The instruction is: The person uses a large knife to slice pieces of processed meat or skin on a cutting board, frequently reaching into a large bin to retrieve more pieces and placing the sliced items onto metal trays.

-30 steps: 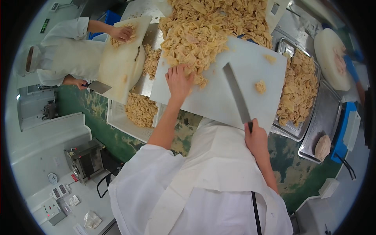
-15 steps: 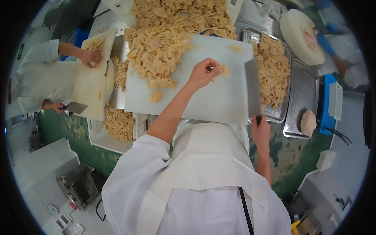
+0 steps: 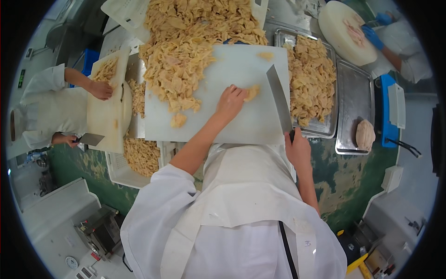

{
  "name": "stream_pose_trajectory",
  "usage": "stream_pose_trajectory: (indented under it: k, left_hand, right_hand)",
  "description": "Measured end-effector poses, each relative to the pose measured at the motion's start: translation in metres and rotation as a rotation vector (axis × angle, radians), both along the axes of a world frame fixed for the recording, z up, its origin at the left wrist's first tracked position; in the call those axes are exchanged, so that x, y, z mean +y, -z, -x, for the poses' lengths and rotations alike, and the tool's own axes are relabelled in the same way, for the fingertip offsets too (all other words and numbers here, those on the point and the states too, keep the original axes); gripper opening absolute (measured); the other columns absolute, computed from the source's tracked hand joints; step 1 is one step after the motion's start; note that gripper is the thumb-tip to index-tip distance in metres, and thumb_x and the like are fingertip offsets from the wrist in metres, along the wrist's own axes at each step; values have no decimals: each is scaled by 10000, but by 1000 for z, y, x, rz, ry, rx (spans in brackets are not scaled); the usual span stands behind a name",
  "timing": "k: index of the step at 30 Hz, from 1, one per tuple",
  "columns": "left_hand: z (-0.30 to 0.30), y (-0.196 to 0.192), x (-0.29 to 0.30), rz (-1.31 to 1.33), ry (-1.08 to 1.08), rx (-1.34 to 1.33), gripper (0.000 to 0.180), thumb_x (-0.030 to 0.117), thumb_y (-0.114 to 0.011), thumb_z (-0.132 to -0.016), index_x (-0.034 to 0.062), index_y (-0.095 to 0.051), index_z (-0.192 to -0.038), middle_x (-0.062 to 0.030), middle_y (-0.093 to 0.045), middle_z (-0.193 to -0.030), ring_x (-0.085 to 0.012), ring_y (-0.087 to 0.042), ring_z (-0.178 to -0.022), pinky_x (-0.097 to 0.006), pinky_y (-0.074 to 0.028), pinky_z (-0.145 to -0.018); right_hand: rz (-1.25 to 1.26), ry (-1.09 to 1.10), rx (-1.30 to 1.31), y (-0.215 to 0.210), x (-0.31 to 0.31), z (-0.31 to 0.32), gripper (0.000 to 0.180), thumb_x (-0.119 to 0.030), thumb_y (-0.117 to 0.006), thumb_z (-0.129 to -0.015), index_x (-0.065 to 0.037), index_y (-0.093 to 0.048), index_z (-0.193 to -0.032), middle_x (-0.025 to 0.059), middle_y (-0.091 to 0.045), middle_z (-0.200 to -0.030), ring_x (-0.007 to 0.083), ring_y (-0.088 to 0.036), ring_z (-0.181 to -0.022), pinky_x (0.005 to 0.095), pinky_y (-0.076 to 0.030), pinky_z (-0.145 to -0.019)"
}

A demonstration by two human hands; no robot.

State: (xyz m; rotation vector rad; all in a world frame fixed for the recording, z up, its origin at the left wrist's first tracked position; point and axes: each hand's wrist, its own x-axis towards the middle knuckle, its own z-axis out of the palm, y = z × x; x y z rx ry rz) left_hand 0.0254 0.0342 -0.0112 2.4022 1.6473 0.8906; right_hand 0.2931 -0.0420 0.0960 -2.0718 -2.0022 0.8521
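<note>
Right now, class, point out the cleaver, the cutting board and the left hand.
cleaver [image 3: 279, 98], head view, middle of the blade
cutting board [image 3: 241, 65], head view, bare top surface
left hand [image 3: 231, 101], head view, back of hand

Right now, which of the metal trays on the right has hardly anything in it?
The outer tray, farthest right: it is bare metal apart from one pale lump at its near end. The inner tray beside the white cutting board is heaped with pale strips.

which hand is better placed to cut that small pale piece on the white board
Right. The right hand already grips the broad steel cleaver, its blade lying beside the small pale yellow meat piece. The left hand rests on that piece, pinning it to the white plastic cutting board.
</note>
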Motion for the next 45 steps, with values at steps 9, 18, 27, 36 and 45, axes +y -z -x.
stream_pose_trajectory:
  k: [9, 18, 27, 36, 45]
  left_hand:
    - [9, -37, -35, 50, -47, -218, 226, 29, -726, -732, 81, -648, -937, -61, -610, -976, -267, -601, -889, -394, -490, -768]
    - [10, -8, -29, -69, -143, -231, 187, 32, -734, -717, 75, -641, -873, -58, -615, -897, -258, -586, -845, -381, -482, -742]
    - [5, -13, -28, -64, -141, -193, 199, 22, -737, -705, 81, -637, -867, -54, -612, -893, -250, -586, -831, -371, -481, -732]
    - [18, -8, -40, -30, -189, -208, 121, 46, -674, -816, 44, -612, -919, -95, -595, -917, -291, -570, -852, -405, -471, -764]
    - [14, -17, -36, -38, -178, -181, 118, 28, -687, -787, 50, -625, -885, -90, -601, -865, -300, -576, -845, -399, -473, -761]
  right_hand:
    - [-122, -156, -49, -22, -13, 14, 234, -246, -578, -947, -33, -484, -920, 181, -586, -574, 412, -605, -558, 500, -467, -524]
    - [-130, -384, -144, -15, 4, 24, 208, -216, -593, -933, -42, -479, -922, 158, -592, -567, 364, -619, -535, 471, -477, -492]
    - [-169, -431, -22, 13, 103, 83, 249, -259, -544, -961, -19, -484, -938, 230, -609, -646, 443, -619, -637, 533, -479, -566]
    - [-4, -503, -120, -36, 14, 44, 206, -212, -557, -944, -24, -474, -946, 213, -602, -597, 427, -610, -557, 528, -488, -551]
    - [-81, -469, 5, 13, 57, 107, 191, -190, -543, -946, -15, -468, -945, 229, -621, -646, 438, -631, -627, 523, -508, -579]
